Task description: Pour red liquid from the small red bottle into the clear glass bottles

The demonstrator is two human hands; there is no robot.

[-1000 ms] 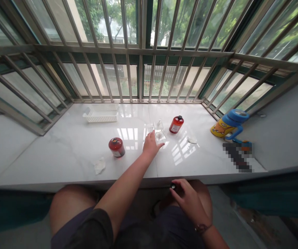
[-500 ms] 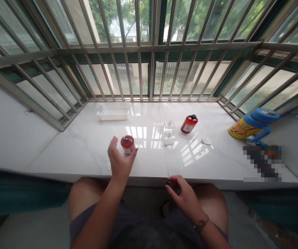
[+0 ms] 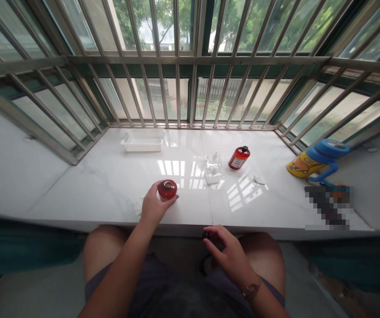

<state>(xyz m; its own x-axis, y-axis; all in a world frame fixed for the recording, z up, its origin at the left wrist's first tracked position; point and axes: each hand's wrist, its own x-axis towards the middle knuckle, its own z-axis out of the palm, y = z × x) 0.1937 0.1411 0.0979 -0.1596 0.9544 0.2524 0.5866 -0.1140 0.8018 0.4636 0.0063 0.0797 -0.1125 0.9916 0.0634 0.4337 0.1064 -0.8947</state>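
My left hand [image 3: 153, 204] is wrapped round a red bottle [image 3: 167, 190] near the front of the white ledge. The bottle's neck is uncapped and its opening faces up. Just off the ledge's front edge, my right hand [image 3: 224, 247] pinches a small black cap [image 3: 206, 234] between thumb and fingertips. A second red bottle [image 3: 239, 158], with a black cap and a pale label, stands farther back on the right. Between the two bottles lies a clear plastic piece [image 3: 213, 170], perhaps packaging.
A white perforated basket [image 3: 143, 145] sits at the back left, near the window bars [image 3: 176, 92]. To the right are a crumpled white scrap [image 3: 259, 179], a blue and yellow flask [image 3: 312, 161] and a blurred-out item [image 3: 329, 207]. Another pale scrap [image 3: 138, 206] lies beside my left hand.
My left hand has closed round the open red bottle, which has moved slightly right and toward me. My right hand has shifted a little left with the cap.
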